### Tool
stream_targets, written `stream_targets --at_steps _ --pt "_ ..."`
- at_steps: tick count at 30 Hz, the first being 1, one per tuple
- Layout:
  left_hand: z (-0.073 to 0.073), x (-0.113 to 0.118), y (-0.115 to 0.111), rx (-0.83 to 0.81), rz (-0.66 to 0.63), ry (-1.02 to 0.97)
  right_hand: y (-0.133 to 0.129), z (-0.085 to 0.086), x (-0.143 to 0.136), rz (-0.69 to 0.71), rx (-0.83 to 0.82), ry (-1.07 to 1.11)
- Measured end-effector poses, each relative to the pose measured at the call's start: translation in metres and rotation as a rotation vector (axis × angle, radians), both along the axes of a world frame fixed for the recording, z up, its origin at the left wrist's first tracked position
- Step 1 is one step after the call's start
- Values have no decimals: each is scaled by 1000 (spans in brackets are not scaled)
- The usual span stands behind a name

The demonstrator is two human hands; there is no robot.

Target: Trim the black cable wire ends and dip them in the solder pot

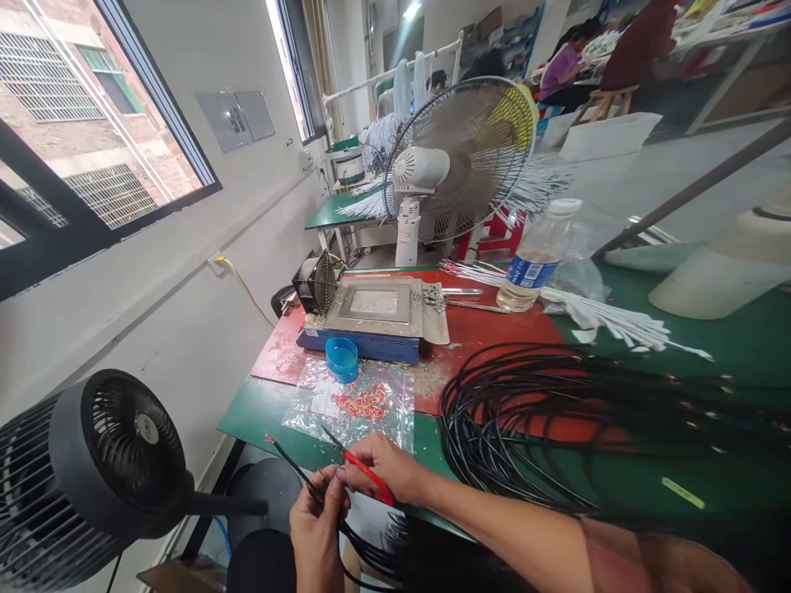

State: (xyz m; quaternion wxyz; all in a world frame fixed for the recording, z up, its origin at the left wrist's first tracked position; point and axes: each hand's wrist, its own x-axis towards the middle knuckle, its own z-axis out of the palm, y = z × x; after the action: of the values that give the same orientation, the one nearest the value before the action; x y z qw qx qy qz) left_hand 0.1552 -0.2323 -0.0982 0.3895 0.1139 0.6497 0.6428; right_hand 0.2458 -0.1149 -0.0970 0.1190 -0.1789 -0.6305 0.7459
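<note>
Black cables (364, 545) run up from my lap, and my left hand (318, 523) is closed around them. One cable end (285, 455) sticks out past its fingers, with reddish wire tips showing. My right hand (386, 465) grips red-handled scissors (369, 476), their dark pointed blades aimed up and left over the table edge. The fingertips of both hands meet at the cable. Just beyond lies a clear plastic bag (395, 412) with red and yellow wire scraps (364, 402) and a small blue cup (342, 360) on it.
Behind the cup stands a blue solder pot (371, 346) with a small fan (315, 284) beside it. A coil of black cables (494, 420) covers the right side. Farther back are a bottle (530, 259), white wires (609, 317) and a large fan (461, 161). A dark fan (133, 436) stands left.
</note>
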Motion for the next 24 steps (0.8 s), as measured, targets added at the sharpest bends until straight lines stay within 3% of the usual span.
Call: stream_targets --at_steps 2,6,10,16,24 --pt "0 1 0 -5 -6 26 -1 0 0 2 -20 -15" --pt "1 2 1 64 -45 -106 -3 1 -1 65 -328 1" --pt "5 3 2 137 -50 -251 -4 4 -1 75 -464 -17" --pt "12 7 4 181 -68 -335 -3 4 1 134 -427 36" --pt "8 3 2 118 -171 -233 1 4 2 165 -379 -52"
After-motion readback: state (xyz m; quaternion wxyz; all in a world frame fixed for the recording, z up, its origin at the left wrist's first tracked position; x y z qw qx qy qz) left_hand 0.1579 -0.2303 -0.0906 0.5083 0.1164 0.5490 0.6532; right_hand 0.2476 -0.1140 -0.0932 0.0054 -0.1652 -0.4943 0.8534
